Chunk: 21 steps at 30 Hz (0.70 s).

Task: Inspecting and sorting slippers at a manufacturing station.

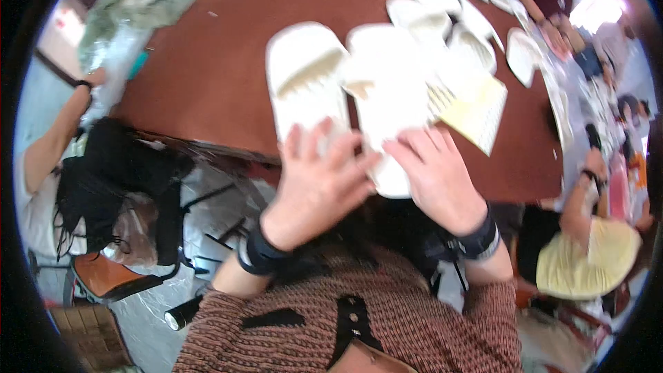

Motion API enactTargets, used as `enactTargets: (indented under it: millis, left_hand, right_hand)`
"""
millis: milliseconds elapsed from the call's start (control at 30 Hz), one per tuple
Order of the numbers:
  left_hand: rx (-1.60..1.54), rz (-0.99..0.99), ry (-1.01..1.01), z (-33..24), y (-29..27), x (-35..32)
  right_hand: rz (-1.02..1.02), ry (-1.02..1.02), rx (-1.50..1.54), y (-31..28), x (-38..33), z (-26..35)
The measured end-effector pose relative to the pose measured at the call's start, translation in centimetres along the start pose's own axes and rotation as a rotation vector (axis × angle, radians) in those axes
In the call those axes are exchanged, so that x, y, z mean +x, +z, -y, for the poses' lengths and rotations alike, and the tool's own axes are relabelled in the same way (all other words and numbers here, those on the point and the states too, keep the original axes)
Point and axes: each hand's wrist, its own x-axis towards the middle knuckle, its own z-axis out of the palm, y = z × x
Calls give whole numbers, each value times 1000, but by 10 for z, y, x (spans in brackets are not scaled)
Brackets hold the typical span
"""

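So there are 2 white foam slide sandals lying side by side at the near edge of a reddish-brown table (207, 62). The left white slide sandal (304, 72) is smooth and chunky, with a wide strap across the front that looks a bit cream-coloured where it's ribbed. Its long axis runs away from the person, toe end pointing to the far side of the table, heel end at the near edge. The right white slide sandal (390, 97) lies almost parallel to it, just beside it, and its heel end pokes out past the table edge toward the person (it's blown out and a bit blurred, so detail is hard to read).

The left hand (318, 183) is spread flat with fingers splayed, fingertips on the heel of the left sandal and thumb side against the right one, not closed around anything. The right hand (435, 173) is also flat and open, palm down, resting on the heel end of the right sandal.

Just right of the pair lies a pale yellow ribbed sheet (476, 110), tilted, touching the right sandal. Further back there's a scatter of more white sandals (421, 17) across the table. No boxes or bins that I can make out, only a crumpled clear plastic bag (138, 0) at the far left corner, contents unclear.
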Motion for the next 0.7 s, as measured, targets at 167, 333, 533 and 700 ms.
enactTargets:
  millis: [167, 333, 533, 700]
  left_hand:
    - [-23, -67, 15, -4, 15, -10]
    - [-46, -130, 39, -9, 15, -15]
    - [-97, -91, 10, -6, 16, -14]
    - [-118, -106, 6, -4, 20, -12]
  right_hand:
    - [-23, -49, -17, 5, -8, 3]
    - [-8, -2, 24, -3, -14, 8]
    - [-30, -40, 32, 3, -7, 7]
    - [-30, -33, 89, 2, -9, 3]
